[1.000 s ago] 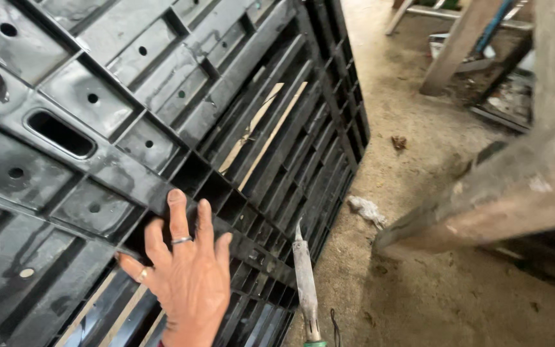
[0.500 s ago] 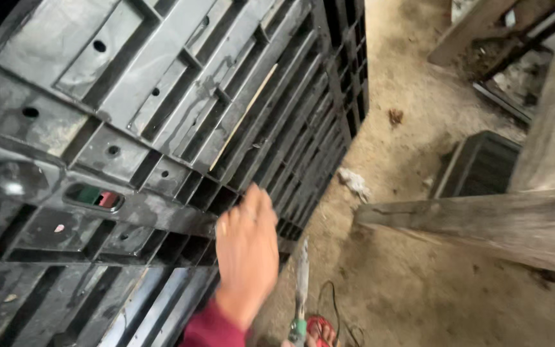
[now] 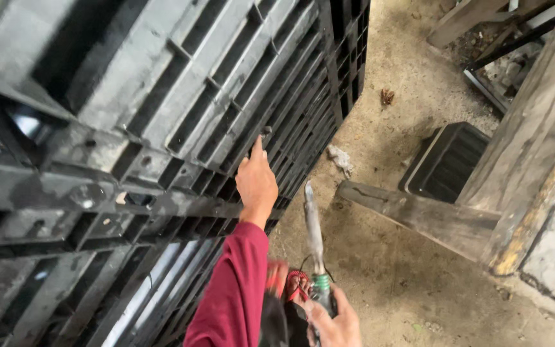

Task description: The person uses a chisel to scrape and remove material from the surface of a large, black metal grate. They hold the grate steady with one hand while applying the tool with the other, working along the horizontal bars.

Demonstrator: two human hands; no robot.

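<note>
The left hand [image 3: 256,183] has slid higher up the black plastic pallet [image 3: 181,109], fingers now reaching into its ribs. The right hand [image 3: 332,321], partly cut off below, is wrapped around a long metal tool [image 3: 313,234] beside the pallet's edge; its grip end is hard to make out

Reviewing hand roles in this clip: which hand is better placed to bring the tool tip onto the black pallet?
Probably the right hand: it grips the long metal tool, whose tip points toward the black plastic pallet. The left hand lies on the pallet's ribs.

head camera, looking down, close over pallet [image 3: 162,128]
</note>
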